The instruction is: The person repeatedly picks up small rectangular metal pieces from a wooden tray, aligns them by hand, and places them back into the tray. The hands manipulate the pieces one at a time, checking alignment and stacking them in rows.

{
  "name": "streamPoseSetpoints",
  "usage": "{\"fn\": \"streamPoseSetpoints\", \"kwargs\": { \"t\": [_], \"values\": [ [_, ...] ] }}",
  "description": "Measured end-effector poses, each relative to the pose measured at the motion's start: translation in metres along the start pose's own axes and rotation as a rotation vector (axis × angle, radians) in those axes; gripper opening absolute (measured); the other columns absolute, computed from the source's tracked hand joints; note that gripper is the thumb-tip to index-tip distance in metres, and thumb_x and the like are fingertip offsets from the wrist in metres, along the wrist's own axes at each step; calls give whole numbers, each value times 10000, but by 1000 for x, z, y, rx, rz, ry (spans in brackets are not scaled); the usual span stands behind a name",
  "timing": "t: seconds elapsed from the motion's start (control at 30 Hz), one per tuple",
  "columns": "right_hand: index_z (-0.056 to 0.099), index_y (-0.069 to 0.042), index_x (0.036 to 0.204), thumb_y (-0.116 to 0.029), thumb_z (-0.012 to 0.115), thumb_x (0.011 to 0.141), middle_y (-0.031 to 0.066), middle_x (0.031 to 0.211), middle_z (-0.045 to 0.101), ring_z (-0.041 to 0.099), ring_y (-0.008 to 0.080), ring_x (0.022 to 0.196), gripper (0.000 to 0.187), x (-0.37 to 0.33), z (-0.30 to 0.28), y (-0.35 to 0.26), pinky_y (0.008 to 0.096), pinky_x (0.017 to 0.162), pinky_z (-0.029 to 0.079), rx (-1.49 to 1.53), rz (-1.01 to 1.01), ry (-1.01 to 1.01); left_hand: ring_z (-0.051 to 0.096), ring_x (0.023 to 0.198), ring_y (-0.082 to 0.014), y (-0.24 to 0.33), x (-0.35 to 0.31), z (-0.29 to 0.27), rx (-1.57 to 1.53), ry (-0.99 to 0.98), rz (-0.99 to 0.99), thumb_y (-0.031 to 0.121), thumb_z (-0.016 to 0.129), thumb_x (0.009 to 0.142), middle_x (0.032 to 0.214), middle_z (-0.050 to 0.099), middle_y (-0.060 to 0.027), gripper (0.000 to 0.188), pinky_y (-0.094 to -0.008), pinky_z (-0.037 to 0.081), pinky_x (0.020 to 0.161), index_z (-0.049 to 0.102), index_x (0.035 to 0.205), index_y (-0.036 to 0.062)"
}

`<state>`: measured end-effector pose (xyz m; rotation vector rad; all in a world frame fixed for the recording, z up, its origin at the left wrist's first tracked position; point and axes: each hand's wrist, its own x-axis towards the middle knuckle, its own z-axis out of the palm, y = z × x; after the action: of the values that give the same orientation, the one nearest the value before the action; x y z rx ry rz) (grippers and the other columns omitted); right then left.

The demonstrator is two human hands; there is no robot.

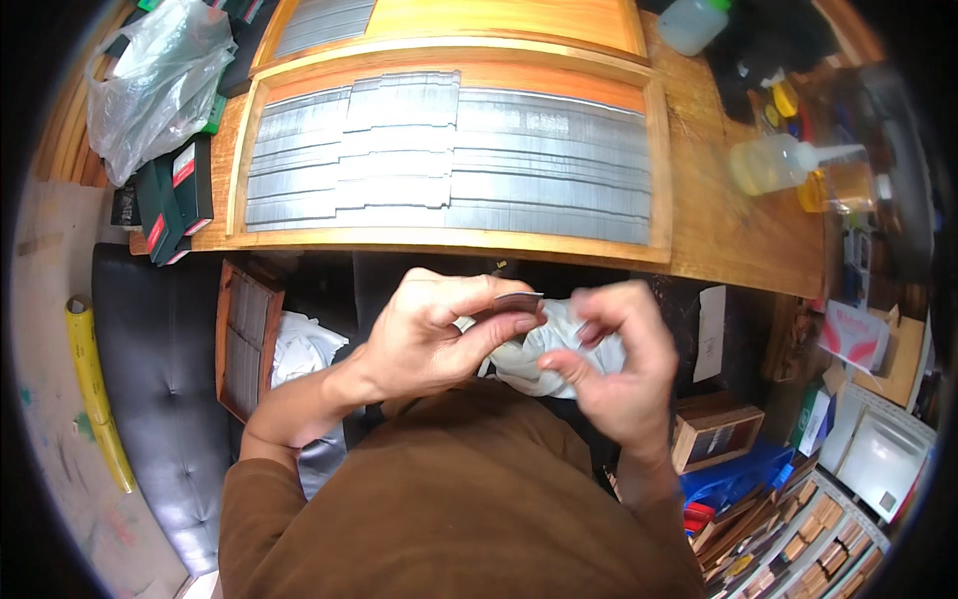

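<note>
My left hand point(439, 334) is closed in front of my body, its thumb and fingers pinching a small thin flat piece point(519, 299) with a dark face and a pale edge. The kind of piece cannot be made out. To the right, my right hand point(624, 359) is raised beside it, slightly blurred, with thumb and fingers apart and nothing visible between them. Beyond both hands, a shallow wooden tray point(449, 238) on the bench holds rows of thin grey metal strips point(549, 160). A white cloth point(534, 364) lies below the hands, partly hidden by them.
Another wooden tray point(644, 30) sits farther back. A plastic bag point(165, 85) and dark boxes point(160, 205) are at the left. A squeeze bottle point(768, 163) stands on the bench's right. Small wooden boxes point(717, 439) are low right; a framed tray point(247, 339) leans left.
</note>
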<state>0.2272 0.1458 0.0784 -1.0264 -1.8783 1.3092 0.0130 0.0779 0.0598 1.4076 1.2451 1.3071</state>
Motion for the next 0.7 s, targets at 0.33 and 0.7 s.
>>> {"fn": "streamPoseSetpoints", "kwargs": {
  "t": [0.33,0.7],
  "values": [
    [816,-27,1056,86,833,832,60,929,662,668,132,796,250,85,4,-35,264,682,540,65,-493,-96,709,690,-144,17,43,-13,196,168,195,-9,818,875,826,747,-97,207,-276,552,645,788,1079,9],
    [775,27,1029,3,833,893,45,882,661,615,87,716,150,32,17,-15,233,580,484,204,-108,-176,732,825,-98,18,-1,-13,-329,-192,-416,95,776,981,905,794,-56,154,-276,591,722,787,1103,0]
  ]
}}
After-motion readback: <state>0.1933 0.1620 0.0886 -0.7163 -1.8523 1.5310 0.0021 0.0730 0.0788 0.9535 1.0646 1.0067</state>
